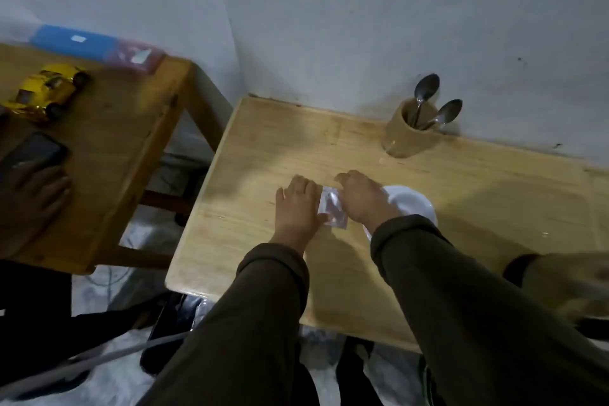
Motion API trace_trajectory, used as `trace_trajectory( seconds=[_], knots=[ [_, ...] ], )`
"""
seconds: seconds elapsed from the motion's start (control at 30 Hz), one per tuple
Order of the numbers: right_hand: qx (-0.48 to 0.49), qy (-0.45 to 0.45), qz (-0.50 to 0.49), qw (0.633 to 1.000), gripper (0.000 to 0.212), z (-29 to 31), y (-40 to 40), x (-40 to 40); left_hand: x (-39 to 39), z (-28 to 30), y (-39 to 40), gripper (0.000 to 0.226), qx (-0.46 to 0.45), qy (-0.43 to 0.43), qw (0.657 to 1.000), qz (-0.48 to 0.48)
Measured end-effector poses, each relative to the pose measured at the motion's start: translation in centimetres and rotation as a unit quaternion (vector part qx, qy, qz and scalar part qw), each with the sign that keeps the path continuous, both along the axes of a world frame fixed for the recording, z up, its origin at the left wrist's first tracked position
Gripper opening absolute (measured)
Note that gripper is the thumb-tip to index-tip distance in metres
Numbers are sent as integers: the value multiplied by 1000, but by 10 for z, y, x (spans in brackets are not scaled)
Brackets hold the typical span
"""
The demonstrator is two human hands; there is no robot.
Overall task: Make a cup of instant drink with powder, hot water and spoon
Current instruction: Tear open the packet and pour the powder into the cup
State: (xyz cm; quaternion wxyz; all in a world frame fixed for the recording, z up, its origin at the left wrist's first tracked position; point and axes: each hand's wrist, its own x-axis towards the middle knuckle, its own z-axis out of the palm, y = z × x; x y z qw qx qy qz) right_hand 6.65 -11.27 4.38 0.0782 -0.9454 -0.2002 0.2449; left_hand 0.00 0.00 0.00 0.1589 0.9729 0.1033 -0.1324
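A small shiny powder sachet (332, 208) is held between both hands just above the light wooden table (263, 148). My left hand (298, 204) grips its left edge and my right hand (361, 199) grips its right edge. Directly behind my right hand stands a white cup (412, 203), partly hidden by the wrist. Two metal spoons (425, 92) stand bowl-up in a wooden holder (407, 133) at the back of the table by the wall.
A second wooden table (115, 115) stands to the left with a yellow toy car (49, 89), a dark phone (31, 152), a blue box (72, 41) and another person's hand (29, 194). A blurred object (566, 283) sits at the right edge.
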Motion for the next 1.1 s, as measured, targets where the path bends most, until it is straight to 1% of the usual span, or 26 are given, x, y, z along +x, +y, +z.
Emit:
trace_trajectory(
  seconds=[0.2,0.3,0.43,0.47,0.6,0.7,0.77,0.93,1.0,1.1],
  knots=[
    [-39,-16,-30,999,39,-10,4,-1,2,1,7,64,-29,-55,998,-16],
    [-62,-15,-63,996,42,-8,5,2,6,-1,9,65,-45,-53,997,-27],
    [-88,-7,-74,993,32,-5,9,3,11,-1,10,66,-73,-33,996,-39],
    [-80,-3,-81,993,29,-4,9,3,12,-1,10,65,-82,-30,996,-37],
    [6,-4,-138,990,25,6,10,2,12,4,11,51,-144,-26,989,-1],
    [64,-1,-201,977,21,18,10,5,15,16,15,32,-223,-36,973,36],
    [96,3,-218,971,19,28,8,7,18,29,18,25,-270,-57,960,42],
    [221,-20,-231,947,18,72,3,-1,34,68,19,26,-307,-92,947,7],
    [271,-14,-250,930,14,90,-2,-4,40,86,16,31,-318,-111,941,-5],
    [327,1,-296,898,22,110,-13,-9,45,110,10,37,-357,-93,930,-7]
  ],
)
